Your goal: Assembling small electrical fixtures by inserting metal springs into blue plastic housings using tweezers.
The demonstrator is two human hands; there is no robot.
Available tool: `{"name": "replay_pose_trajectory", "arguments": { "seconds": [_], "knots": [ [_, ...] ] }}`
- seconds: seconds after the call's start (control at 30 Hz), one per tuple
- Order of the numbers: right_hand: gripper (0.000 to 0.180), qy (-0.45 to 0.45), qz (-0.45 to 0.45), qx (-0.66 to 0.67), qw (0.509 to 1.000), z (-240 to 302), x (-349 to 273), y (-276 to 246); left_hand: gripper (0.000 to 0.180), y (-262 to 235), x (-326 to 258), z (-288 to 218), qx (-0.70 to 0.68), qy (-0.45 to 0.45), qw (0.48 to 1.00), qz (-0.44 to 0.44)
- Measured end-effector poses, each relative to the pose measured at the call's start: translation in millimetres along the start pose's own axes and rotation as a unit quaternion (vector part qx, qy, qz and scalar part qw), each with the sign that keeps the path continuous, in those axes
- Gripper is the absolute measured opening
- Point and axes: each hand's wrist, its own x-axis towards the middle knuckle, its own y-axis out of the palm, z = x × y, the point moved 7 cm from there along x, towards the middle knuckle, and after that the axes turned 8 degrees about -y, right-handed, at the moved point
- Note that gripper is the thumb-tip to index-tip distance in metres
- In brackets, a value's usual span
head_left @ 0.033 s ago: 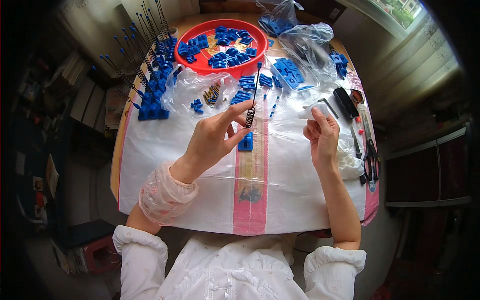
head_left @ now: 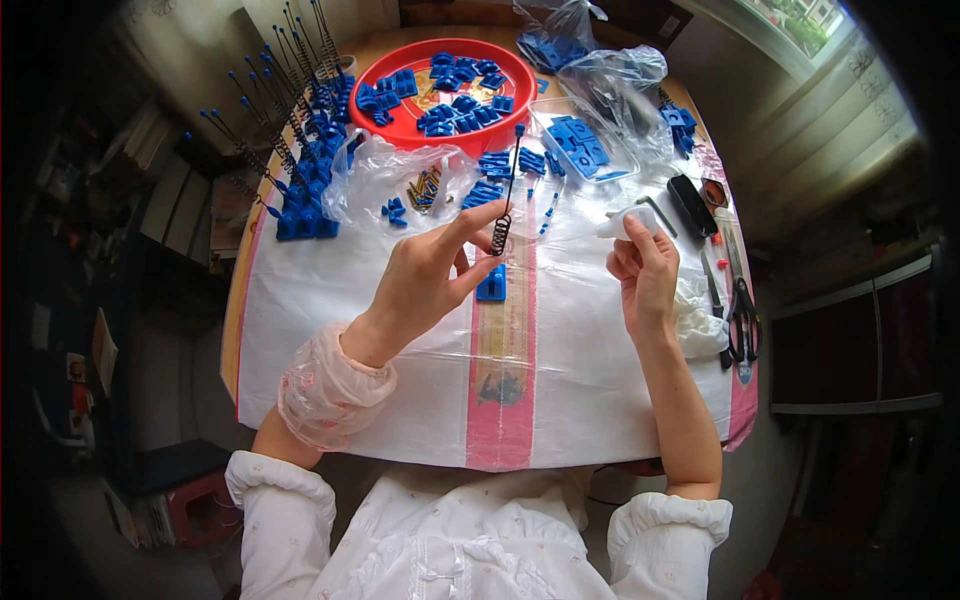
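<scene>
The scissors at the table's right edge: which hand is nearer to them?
Right. The right hand is just left of the scissors, holding a small white piece. The left hand is farther left, near the table's middle, pinching a spring rod.

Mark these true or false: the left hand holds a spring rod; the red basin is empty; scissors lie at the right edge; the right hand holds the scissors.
1. The left hand holds a thin rod with a coil spring. True.
2. The red basin is empty. False: it holds blue plastic parts.
3. Scissors lie at the table's right edge. True.
4. The right hand holds the scissors. False: it holds a small white piece; the scissors lie untouched.
</scene>
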Motion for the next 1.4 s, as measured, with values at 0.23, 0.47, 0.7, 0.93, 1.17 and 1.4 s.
{"name": "replay_pose_trajectory", "arguments": {
  "seconds": [0.23, 0.47, 0.7, 0.93, 1.17, 1.4],
  "knots": [
    [0.014, -0.011, -0.007, -0.009, 1.000, 2, 3, -5, 0.065, 0, 0, 0, 0.011, -0.001, 1.000, -0.003],
    [0.014, -0.008, -0.005, -0.014, 1.000, 3, 1, -3, 0.064, 0, 0, 0, 0.011, -0.003, 1.000, -0.002],
    [0.014, -0.006, 0.007, -0.004, 1.000, 2, 0, 2, 0.065, 0, 0, 0, 0.009, -0.002, 1.000, 0.001],
    [0.013, -0.008, 0.009, -0.007, 1.000, 3, -1, 4, 0.066, 0, 0, -1, 0.016, 0.004, 1.000, 0.002],
    [0.013, -0.012, 0.022, -0.011, 1.000, 3, 0, 4, 0.065, 1, 0, 1, 0.011, 0.002, 1.000, 0.002],
    [0.017, -0.016, 0.010, -0.019, 1.000, 7, -2, 11, 0.066, 1, 0, 0, 0.008, -0.002, 1.000, 0.003]
  ]
}}
